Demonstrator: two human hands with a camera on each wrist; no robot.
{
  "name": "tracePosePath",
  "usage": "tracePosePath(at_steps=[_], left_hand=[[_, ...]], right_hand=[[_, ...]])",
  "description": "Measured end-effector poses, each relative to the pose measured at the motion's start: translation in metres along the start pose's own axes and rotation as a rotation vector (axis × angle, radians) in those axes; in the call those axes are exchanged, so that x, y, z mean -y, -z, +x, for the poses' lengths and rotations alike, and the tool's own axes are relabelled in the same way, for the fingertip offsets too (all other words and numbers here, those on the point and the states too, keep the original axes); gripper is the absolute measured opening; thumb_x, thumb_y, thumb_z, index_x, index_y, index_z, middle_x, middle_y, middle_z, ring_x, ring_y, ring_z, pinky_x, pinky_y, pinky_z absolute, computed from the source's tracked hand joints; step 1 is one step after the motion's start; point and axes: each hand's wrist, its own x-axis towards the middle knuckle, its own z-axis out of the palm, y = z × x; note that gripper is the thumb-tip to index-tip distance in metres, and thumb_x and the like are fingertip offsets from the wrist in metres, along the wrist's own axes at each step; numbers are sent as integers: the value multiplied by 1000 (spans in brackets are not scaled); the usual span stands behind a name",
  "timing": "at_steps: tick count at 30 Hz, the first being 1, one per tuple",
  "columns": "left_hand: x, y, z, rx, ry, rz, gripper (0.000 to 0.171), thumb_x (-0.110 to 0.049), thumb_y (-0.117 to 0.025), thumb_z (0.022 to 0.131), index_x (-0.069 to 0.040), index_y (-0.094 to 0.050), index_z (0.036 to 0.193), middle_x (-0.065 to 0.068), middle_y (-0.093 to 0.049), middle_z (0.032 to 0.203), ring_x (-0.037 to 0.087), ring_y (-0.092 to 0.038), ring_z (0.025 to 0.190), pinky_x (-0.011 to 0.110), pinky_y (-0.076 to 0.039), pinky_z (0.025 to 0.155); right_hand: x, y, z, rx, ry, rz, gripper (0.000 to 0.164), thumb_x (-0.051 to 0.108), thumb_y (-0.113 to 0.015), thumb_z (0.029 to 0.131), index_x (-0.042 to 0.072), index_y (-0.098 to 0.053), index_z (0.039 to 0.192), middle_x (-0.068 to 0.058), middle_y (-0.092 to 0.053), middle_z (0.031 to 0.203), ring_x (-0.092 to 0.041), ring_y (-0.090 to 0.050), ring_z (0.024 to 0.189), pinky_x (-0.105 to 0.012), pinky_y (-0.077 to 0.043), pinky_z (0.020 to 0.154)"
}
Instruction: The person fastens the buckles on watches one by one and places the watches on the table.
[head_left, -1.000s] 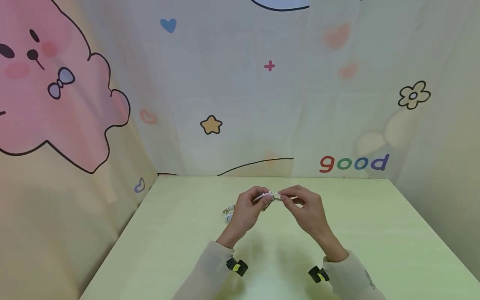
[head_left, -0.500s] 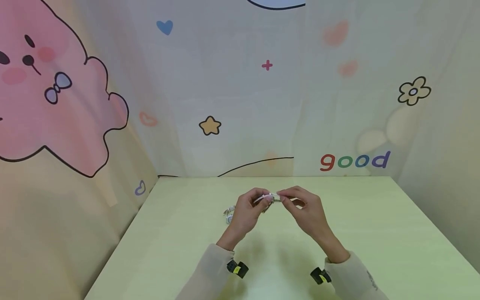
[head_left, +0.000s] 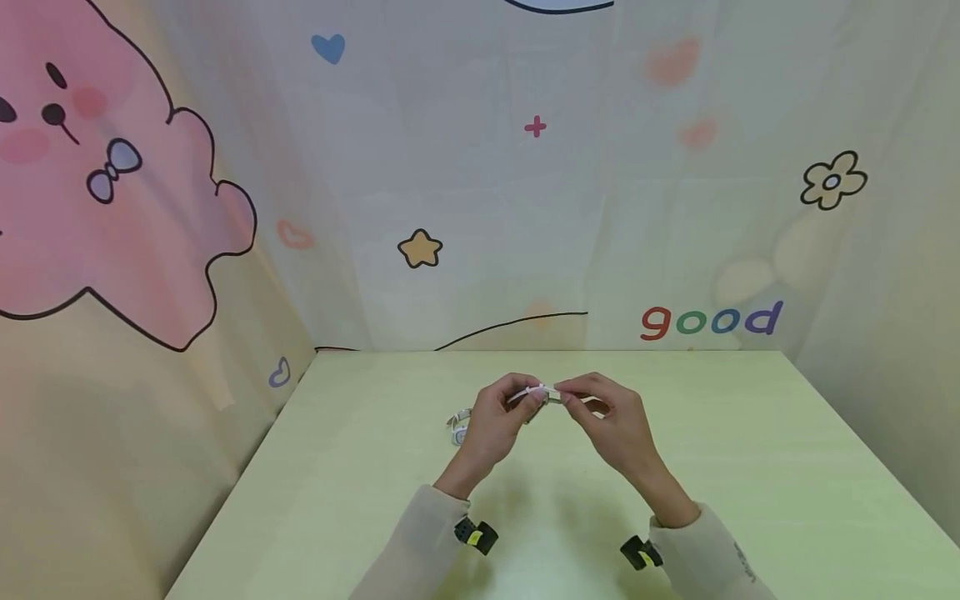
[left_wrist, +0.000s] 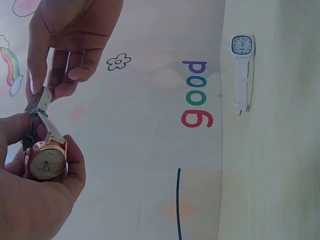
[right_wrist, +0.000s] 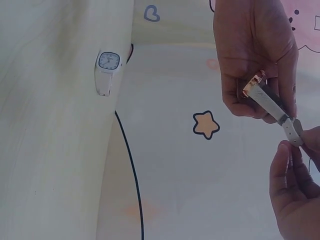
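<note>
My left hand holds a wristwatch with a round pale dial and a rose-gold case. Fingers and thumb close around the case, dial facing the left wrist camera. My right hand pinches the free end of its white strap, just past the buckle. The strap's two halves meet at that buckle, and a few holes show near the tip. Both hands are raised above the table, fingertips close together. Part of the case is hidden by the left fingers in the right wrist view.
A second wristwatch, white with a squarish dial, lies on the pale green table; in the head view the left hand partly covers it. Behind the table hangs a printed curtain.
Both hands stay in nearly the same place, still holding the watch. The bit of strap between their fingertips shifts slightly. The head view moves a little.
</note>
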Motion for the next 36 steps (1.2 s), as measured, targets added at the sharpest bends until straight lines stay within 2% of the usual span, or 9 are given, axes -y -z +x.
tracePosePath(at_steps=[8, 17, 24, 27, 32, 36], left_hand=[[-3, 0, 1, 2, -29, -1, 24, -25, -62, 97, -6, -65, 111, -1, -58, 90, 8, -52, 76, 19, -43, 66], [-5, -3, 1, -2, -16, -11, 24, -22, -62, 97, -3, -65, 111, 4, -60, 93, 9, -52, 77, 21, -44, 68], [-6, -1, -1, -18, -2, 6, 24, -25, -63, 96, -5, -66, 110, 10, -64, 99, 15, -56, 82, 22, -48, 73], [-6, -1, -1, -13, 0, 14, 25, -27, -63, 96, -8, -66, 111, 7, -64, 99, 18, -57, 84, 23, -49, 75], [-6, -1, 0, -14, -8, 4, 24, -26, -63, 96, -8, -66, 111, 0, -62, 93, 10, -55, 80, 26, -49, 73], [-6, -1, 1, -6, -30, -10, 24, -26, -63, 97, -6, -65, 110, -1, -60, 91, 9, -54, 77, 28, -47, 71]], right_hand=[[1, 1, 2, 1, 14, 22, 14, 10, -69, 92, 12, -75, 104, -1, -73, 95, -1, -64, 87, -18, -56, 73], [1, -3, -1, -51, -20, 58, 12, 8, -69, 91, 6, -71, 102, -5, -73, 94, -1, -66, 83, -16, -55, 72], [0, -3, -1, -36, 22, 47, 14, 4, -71, 89, 10, -73, 101, -4, -74, 94, -3, -65, 85, -16, -55, 73], [0, -3, 0, -19, 31, 34, 15, 5, -70, 90, 9, -74, 104, -4, -74, 96, -2, -66, 86, -16, -55, 74], [1, -2, 1, -21, -13, 59, 21, 6, -69, 91, 5, -68, 112, -8, -74, 95, 0, -67, 81, -14, -55, 75], [-1, -3, 3, -36, -38, 88, 15, 8, -69, 91, 4, -69, 106, -10, -74, 92, -3, -68, 79, -14, -55, 72]])
